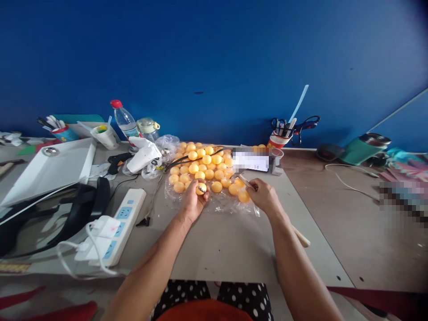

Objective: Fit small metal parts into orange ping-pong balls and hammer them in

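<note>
My left hand [193,199] is closed round one orange ball [201,188], held just in front of a heap of orange balls [203,166] lying on a clear plastic bag [217,204]. My right hand [264,194] grips a thin metal tool [243,179] whose tip points toward the balls; a pale wooden stick [302,238] shows from under my right forearm. Both hands hover over the grey table [217,240] close to the heap's front edge.
A white power strip [117,225] with cables and a white tray [50,169] lie at the left. A glue gun [143,157], a water bottle [124,120] and cups stand behind. A cup of scissors [280,133] and a green flask [363,149] sit at the back right.
</note>
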### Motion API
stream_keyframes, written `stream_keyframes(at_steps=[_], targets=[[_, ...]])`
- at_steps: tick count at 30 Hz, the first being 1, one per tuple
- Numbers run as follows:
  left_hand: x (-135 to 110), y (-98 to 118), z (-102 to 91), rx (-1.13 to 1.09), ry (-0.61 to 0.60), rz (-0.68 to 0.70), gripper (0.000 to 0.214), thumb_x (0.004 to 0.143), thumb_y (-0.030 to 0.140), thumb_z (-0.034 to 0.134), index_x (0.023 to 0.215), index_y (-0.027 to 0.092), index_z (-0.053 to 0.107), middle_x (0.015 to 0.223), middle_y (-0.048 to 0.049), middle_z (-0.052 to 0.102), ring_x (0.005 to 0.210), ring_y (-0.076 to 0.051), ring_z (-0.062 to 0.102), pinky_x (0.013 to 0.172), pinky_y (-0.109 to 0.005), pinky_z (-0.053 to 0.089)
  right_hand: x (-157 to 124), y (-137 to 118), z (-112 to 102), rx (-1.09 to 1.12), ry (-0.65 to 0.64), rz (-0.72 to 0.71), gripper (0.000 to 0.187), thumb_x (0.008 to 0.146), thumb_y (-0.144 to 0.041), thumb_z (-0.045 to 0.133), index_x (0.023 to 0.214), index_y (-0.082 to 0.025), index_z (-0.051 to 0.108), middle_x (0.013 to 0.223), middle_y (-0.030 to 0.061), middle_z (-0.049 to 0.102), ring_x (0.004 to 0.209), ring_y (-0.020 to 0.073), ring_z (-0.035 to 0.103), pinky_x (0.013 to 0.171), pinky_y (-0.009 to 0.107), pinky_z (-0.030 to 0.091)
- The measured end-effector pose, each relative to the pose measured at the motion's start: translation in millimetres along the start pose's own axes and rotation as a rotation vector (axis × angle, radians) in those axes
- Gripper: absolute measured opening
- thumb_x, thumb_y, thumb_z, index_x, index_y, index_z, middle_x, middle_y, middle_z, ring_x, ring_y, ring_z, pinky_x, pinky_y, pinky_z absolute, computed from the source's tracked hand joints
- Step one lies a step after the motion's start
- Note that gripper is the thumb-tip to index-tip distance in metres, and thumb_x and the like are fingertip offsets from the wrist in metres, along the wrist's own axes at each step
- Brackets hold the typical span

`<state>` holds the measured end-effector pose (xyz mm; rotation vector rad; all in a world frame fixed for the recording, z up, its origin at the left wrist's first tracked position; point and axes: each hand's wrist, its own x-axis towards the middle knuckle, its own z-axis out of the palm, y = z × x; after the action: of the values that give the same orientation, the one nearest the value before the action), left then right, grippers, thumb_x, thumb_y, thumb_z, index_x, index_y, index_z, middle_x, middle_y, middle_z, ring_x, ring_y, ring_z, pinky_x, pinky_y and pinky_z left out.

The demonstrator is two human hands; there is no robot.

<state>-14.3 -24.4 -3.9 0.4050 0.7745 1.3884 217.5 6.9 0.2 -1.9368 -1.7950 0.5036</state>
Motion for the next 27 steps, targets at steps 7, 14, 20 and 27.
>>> stream_keyframes(at_steps=[7, 14, 20, 27], targets=[[0, -1, -0.9, -0.006, -0.001, -0.009, 0.035, 0.08, 0.051, 0.063, 0.083, 0.017, 0.055, 0.063, -0.0002, 0.059, 0.045, -0.007, 0.048, 0.045, -0.019, 0.036, 3, 7, -5, 0.005, 0.031, 0.024, 0.014, 0.074, -0.027, 0.053, 0.081, -0.022, 0.064, 0.073, 0.003, 0.067, 0.065, 0.017, 0.056, 0.059, 0.026, 0.035], [-2, 1, 3.0, 0.014, 0.0, -0.031, 0.046, 0.081, 0.063, 0.055, 0.082, 0.017, 0.056, 0.064, -0.0015, 0.059, 0.045, -0.009, 0.049, 0.045, -0.021, 0.035, 7, 16, -3, -0.049, 0.01, 0.037, 0.013, 0.074, -0.028, 0.054, 0.078, -0.022, 0.064, 0.07, 0.003, 0.066, 0.063, 0.0173, 0.055, 0.057, 0.026, 0.034], [-5, 1, 5.5, 0.034, -0.057, -0.019, 0.051, 0.081, 0.067, 0.051, 0.081, 0.017, 0.056, 0.067, -0.0015, 0.059, 0.046, -0.008, 0.048, 0.045, -0.021, 0.035, 7, 15, -2, -0.091, -0.018, 0.075, 0.013, 0.074, -0.028, 0.053, 0.079, -0.023, 0.064, 0.071, 0.0044, 0.067, 0.065, 0.0193, 0.056, 0.059, 0.027, 0.034], [-7, 0, 5.8, 0.048, -0.078, -0.016, 0.051, 0.085, 0.066, 0.047, 0.081, 0.016, 0.058, 0.068, -0.003, 0.061, 0.048, -0.009, 0.05, 0.046, -0.022, 0.035, 5, 16, -5, -0.107, -0.054, 0.083, 0.015, 0.077, -0.027, 0.049, 0.08, -0.022, 0.063, 0.067, 0.0065, 0.063, 0.064, 0.0206, 0.053, 0.061, 0.031, 0.032]])
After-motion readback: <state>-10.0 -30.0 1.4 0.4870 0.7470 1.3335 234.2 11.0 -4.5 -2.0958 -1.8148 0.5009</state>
